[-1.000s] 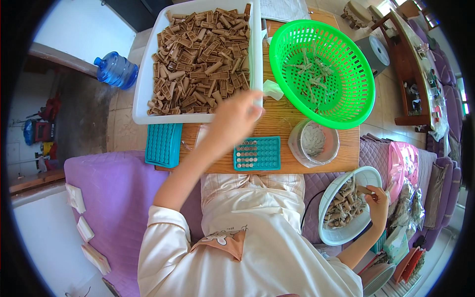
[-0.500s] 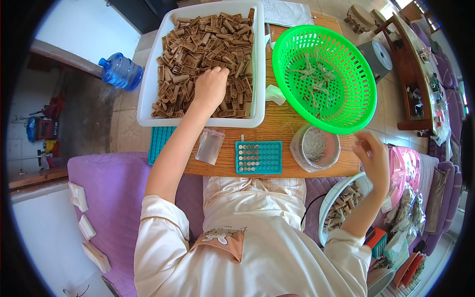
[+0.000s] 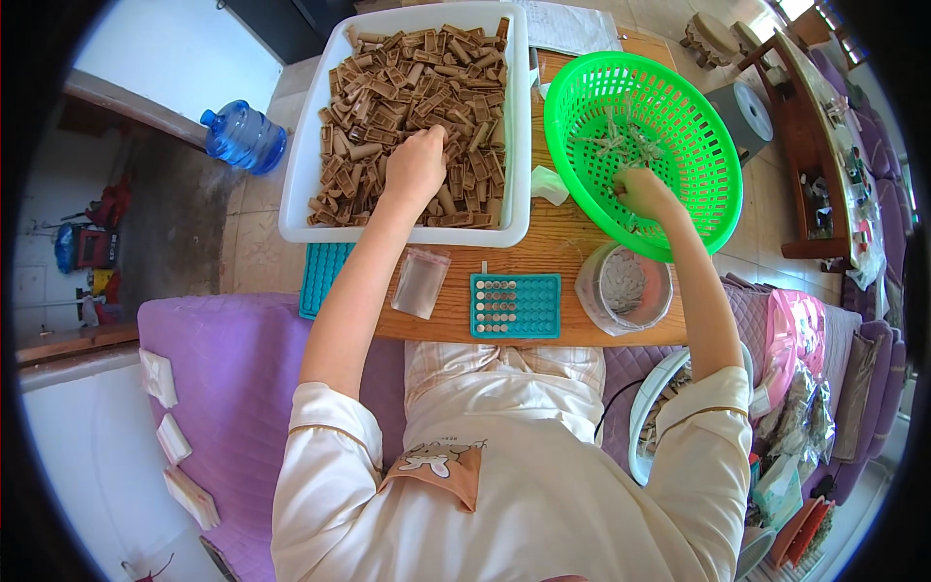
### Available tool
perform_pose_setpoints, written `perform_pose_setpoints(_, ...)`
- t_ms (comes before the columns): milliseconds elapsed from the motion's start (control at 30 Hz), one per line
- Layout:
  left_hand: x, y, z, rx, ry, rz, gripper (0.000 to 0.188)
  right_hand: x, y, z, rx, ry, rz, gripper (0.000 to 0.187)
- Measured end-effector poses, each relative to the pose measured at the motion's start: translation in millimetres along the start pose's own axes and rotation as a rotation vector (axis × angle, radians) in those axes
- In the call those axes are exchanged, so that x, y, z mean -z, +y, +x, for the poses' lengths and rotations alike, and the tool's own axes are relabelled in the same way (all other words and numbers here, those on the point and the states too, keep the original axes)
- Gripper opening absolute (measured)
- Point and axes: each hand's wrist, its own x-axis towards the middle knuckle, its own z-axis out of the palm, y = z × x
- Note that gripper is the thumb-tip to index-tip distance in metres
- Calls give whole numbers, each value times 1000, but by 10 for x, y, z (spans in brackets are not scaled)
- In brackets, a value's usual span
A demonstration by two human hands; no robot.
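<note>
My left hand [image 3: 417, 167] is closed over the small brown trough-shaped pieces [image 3: 388, 97] heaped in a white plastic tub [image 3: 521, 126]; its fingertips are turned away, so what they grip is hidden. Inside a bright green plastic basket [image 3: 729, 209], my right hand [image 3: 642, 192] is curled near some thin greyish-green bundles [image 3: 621, 141]. Whether a bundle is between those fingers cannot be made out. Between my forearms lies a teal tray [image 3: 533, 303] of round wells, with small round pieces in its left columns.
A clear plastic bag [image 3: 420, 283] and a second teal tray [image 3: 322, 276] lie near my left forearm. A round container of grey flakes [image 3: 623, 283] stands below the basket. At my right is a pale basin [image 3: 642, 417] with brown pieces. A blue water bottle [image 3: 244, 138] stands left of the tub.
My right hand has moved up from beside the table's right edge into the green basket. My left hand stays among the brown pieces. The whole view has shifted slightly.
</note>
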Motion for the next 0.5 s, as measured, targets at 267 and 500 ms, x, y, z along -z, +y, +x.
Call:
perform_pose_setpoints(267,135,-164,9,180,22,-378,36,427,-24,-432,139,429,1194,9)
perform_pose_setpoints(500,641,397,-283,377,-151,-1354,21,572,-272,-872,508,454,2060,9)
